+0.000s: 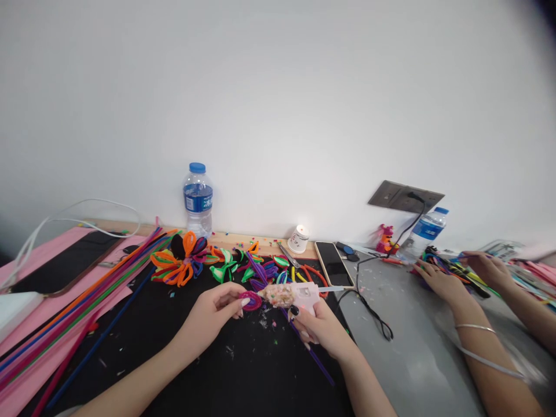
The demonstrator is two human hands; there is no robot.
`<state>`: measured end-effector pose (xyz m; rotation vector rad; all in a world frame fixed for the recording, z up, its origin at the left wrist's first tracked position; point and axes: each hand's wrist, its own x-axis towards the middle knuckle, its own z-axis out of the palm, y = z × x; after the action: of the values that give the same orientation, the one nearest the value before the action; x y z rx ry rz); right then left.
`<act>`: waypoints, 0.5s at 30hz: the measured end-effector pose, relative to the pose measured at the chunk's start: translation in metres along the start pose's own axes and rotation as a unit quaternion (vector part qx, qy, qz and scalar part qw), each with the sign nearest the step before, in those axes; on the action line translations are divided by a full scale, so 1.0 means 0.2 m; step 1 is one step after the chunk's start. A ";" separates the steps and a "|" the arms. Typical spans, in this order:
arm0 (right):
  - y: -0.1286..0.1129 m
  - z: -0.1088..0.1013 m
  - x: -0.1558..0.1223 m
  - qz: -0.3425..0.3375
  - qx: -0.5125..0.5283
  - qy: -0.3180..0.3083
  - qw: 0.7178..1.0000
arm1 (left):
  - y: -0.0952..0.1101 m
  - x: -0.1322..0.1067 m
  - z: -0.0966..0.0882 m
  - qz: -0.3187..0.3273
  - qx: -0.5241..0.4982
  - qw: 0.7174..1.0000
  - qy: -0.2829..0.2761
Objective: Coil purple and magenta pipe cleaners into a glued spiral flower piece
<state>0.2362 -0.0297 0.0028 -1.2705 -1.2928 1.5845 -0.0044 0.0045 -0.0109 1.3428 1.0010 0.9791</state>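
My left hand (215, 313) pinches a small pink-and-purple pipe-cleaner loop (251, 300) above the black mat (243, 370). My right hand (321, 327) is wrapped round a pale pink glue gun (293, 294), its crusted nozzle pointing left and touching the loop. A purple pipe-cleaner stem (317, 362) runs under my right hand. Just beyond lie folded petal pieces (260, 266) in several colours and a finished orange, purple and green pipe-cleaner flower (182, 263).
Long pipe cleaners (78, 313) fan across pink sheets at left. A water bottle (198, 200), paper cup (298, 238), scissors (289, 256) and phone (333, 263) line the wall. A black cable (369, 307) crosses the grey table. Another person's hands (438, 281) work pipe cleaners at right.
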 end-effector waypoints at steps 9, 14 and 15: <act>0.01 -0.02 0.01 0.010 -0.001 0.001 1.000 | 0.02 0.00 0.00 0.003 0.000 1.000 0.015; 0.00 -0.01 0.01 0.011 -0.005 0.012 1.000 | 0.02 0.00 -0.01 0.004 0.001 1.000 0.018; 0.00 -0.01 0.01 0.010 -0.008 0.014 1.000 | 0.02 0.01 -0.01 0.001 -0.002 1.000 0.019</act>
<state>0.2375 -0.0275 0.0024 -1.3141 -1.2833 1.5674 -0.0063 0.0062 -0.0072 1.3262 1.0248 1.0113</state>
